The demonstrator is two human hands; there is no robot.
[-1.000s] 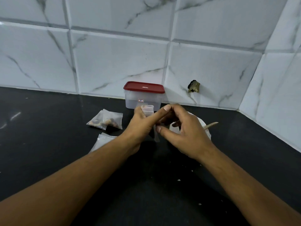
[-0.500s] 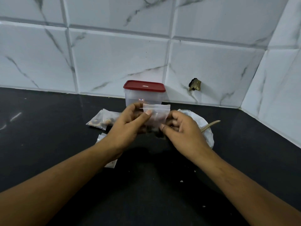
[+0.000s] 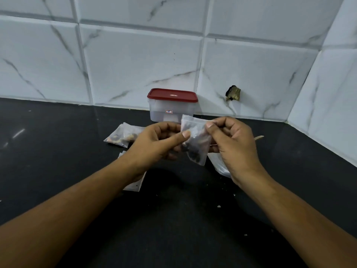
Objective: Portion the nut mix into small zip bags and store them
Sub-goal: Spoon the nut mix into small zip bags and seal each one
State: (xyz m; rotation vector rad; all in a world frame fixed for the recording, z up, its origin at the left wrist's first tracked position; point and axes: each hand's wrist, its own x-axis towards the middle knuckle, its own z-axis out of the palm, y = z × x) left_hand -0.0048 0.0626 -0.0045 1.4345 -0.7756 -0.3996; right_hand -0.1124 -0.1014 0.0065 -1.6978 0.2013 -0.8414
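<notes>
Black table (image 3: 58, 151) is nearest, with crumbs on it. Above it my left hand (image 3: 156, 144) pinches the left edge of the filled zip bag (image 3: 195, 144), thumb on front. My right hand (image 3: 233, 144) pinches its top right corner, other fingers curled. Half a second back the bag sat level; now it hangs tilted, nuts at the bottom. Sealing looks nearly done, storing next. Beyond: another filled bag (image 3: 123, 136), then the red-lidded container (image 3: 172, 105) by the wall.
</notes>
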